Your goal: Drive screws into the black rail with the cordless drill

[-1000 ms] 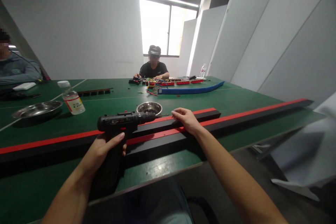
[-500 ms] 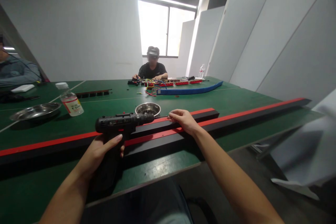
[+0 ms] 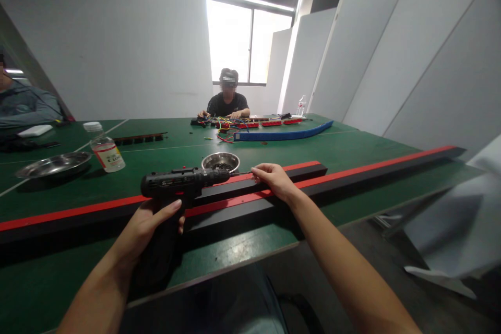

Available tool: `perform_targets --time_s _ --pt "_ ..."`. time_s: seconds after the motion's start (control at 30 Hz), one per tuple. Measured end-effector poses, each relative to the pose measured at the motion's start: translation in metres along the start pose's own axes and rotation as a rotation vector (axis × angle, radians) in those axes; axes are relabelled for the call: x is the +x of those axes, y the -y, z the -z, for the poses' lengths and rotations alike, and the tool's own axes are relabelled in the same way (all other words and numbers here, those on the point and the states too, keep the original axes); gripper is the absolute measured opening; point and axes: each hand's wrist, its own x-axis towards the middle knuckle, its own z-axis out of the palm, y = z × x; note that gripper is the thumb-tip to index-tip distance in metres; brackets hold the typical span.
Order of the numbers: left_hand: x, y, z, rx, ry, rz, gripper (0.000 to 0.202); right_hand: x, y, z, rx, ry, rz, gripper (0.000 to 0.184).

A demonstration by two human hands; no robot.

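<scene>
One drill [image 3: 172, 183] in the left hand [image 3: 151, 222], left of frame centre.
Left fingers [image 3: 170, 210] grasp its handle [image 3: 167, 237]; right hand [image 3: 276, 180] has its fingers pinched at the bit [image 3: 240, 174], any held item indiscernible. Counted: two red-topped bars [image 3: 352, 173], two metal dishes [image 3: 55, 163], two bottles [image 3: 105, 143]. Left bottle's label [image 3: 109, 156] reads partly "C10", remainder unclear. Counter [image 3: 250, 253] green; walls [image 3: 136, 36] pale; one window [image 3: 230, 39], upper centre.

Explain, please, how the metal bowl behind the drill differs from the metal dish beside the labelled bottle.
The bowl looks narrower; the dish looks wider. The bowl seems deeper, while the dish is shallow. The bowl sits behind the front of the drill, partly hidden by it; the dish lies at the left, beside the bottle, wholly visible. Both are shiny metal and rest on the green table.
</scene>
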Motion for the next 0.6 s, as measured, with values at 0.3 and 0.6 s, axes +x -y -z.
perform_targets --time_s 0.3,0.6 --pt "0.0011 0.003 -0.0002 -0.009 0.018 -0.018 0.036 -0.0021 0.0046 -0.0008 -0.032 0.03 0.014 0.033" --pt "0.0008 0.0041 0.0028 0.043 -0.005 -0.036 0.04 -0.0033 0.0056 -0.0016 -0.037 0.033 0.001 0.039"
